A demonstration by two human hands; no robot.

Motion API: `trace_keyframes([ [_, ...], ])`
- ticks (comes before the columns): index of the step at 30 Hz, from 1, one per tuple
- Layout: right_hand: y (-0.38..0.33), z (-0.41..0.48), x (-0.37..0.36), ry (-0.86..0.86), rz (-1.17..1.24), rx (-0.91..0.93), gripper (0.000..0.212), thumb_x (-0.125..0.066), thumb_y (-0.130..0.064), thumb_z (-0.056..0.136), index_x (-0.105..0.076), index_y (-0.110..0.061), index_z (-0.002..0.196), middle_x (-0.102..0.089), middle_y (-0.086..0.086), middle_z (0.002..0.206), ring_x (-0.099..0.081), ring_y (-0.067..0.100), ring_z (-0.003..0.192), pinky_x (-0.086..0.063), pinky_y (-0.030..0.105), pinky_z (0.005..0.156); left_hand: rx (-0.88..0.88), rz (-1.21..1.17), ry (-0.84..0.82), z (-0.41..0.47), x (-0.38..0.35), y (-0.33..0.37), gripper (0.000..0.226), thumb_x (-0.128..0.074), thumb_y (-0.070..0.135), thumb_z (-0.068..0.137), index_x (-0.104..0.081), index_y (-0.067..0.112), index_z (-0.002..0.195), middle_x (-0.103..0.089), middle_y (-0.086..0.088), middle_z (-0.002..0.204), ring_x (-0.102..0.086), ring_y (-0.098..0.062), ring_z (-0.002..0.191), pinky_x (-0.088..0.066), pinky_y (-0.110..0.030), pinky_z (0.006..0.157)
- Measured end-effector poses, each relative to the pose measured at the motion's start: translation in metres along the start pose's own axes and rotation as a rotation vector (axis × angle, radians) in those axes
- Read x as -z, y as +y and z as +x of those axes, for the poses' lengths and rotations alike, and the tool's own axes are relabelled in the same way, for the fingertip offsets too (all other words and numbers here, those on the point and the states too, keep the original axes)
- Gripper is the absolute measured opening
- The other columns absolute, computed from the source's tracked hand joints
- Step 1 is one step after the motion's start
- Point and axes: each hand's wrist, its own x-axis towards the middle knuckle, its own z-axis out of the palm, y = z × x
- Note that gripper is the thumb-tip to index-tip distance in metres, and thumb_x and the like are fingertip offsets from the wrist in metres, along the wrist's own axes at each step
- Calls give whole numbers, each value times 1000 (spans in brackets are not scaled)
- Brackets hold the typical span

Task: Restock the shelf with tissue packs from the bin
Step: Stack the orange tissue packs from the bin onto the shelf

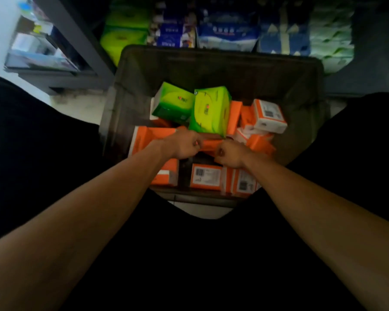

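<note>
A dark bin (216,61) stands on the floor in front of me, holding several orange tissue packs and two green ones (211,110). Both my hands reach down into it. My left hand (183,144) and my right hand (230,154) curl their fingers round the two ends of one orange pack (208,144) lying in the middle of the bin. Behind the bin, the lowest shelf (222,32) carries green, blue and white tissue packs.
A grey shelf post (76,39) runs down at the left, with another rack of small goods (32,48) beyond it. My dark-clothed legs frame the bin on both sides. Pale floor (76,106) shows beside the bin's left wall.
</note>
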Motion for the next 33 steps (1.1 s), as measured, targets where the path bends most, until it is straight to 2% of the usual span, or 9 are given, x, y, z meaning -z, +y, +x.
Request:
trace_keyframes([
  [3, 2, 6, -9, -70, -108, 8, 27, -64, -33, 84, -68, -18, 106, -67, 12, 114, -62, 29, 105, -50, 34, 88, -11, 14, -87, 4, -14, 2, 27, -50, 9, 91, -66, 9, 113, -63, 0, 101, -58, -17, 96, -32, -17, 66],
  [8, 1, 16, -7, -49, -183, 27, 30, -65, -32, 84, -65, -17, 111, -64, 12, 119, -59, 31, 110, -48, 35, 91, 48, 64, -280, 13, -43, -16, 26, -52, 17, 92, -66, 12, 113, -64, -11, 122, -59, -27, 112, -44, -28, 92],
  [11, 4, 16, -8, -91, -368, -19, 38, -65, -34, 83, -61, -19, 118, -59, 13, 128, -56, 31, 117, -44, 36, 96, 85, 53, -335, 21, -43, -20, 27, -52, 20, 93, -64, 13, 117, -61, -10, 127, -57, -27, 115, -44, -32, 98],
  [15, 1, 9, -9, -131, -690, -98, 58, -65, -41, 81, -50, -21, 134, -43, 12, 145, -36, 30, 136, -16, 49, 115, 71, 49, -305, 29, -44, -16, 30, -53, 19, 92, -64, 12, 119, -61, -10, 127, -56, -28, 115, -44, -31, 94],
  [19, -3, 8, -6, -163, -804, -181, 55, -52, -31, 90, -42, -19, 142, -37, 12, 150, -24, 34, 141, 1, 56, 116, 36, 60, -354, 35, -53, -6, 31, -54, 21, 93, -62, 14, 122, -58, -11, 131, -56, -27, 115, -43, -30, 92],
  [25, 5, 4, -6, -142, -794, -231, 45, -38, -31, 99, -41, -24, 143, -37, 3, 150, -21, 28, 140, -4, 51, 117, 42, 70, -340, 31, -49, 1, 32, -53, 21, 94, -60, 16, 124, -56, -8, 133, -54, -25, 118, -40, -24, 88],
  [28, 4, -2, 1, -103, -765, -191, 44, -41, -32, 98, -43, -30, 141, -38, 0, 151, -21, 26, 141, -7, 43, 117, 58, 84, -302, 28, -44, 2, 31, -53, 20, 93, -62, 14, 122, -59, -8, 130, -55, -25, 117, -42, -28, 91],
  [31, 2, -7, 2, -23, -689, -142, 48, -49, -30, 94, -43, -26, 142, -43, 3, 147, -28, 28, 139, -9, 46, 117, 60, 84, -306, 25, -43, 3, 32, -53, 20, 93, -60, 13, 123, -58, -9, 130, -55, -25, 117, -43, -28, 90],
  [33, -2, -9, 4, 65, -553, -91, 49, -56, -29, 89, -46, -20, 137, -49, 9, 140, -40, 30, 132, -21, 47, 113, 66, 63, -309, 23, -43, 5, 33, -53, 19, 93, -59, 11, 125, -59, -10, 129, -56, -25, 116, -43, -27, 88],
])
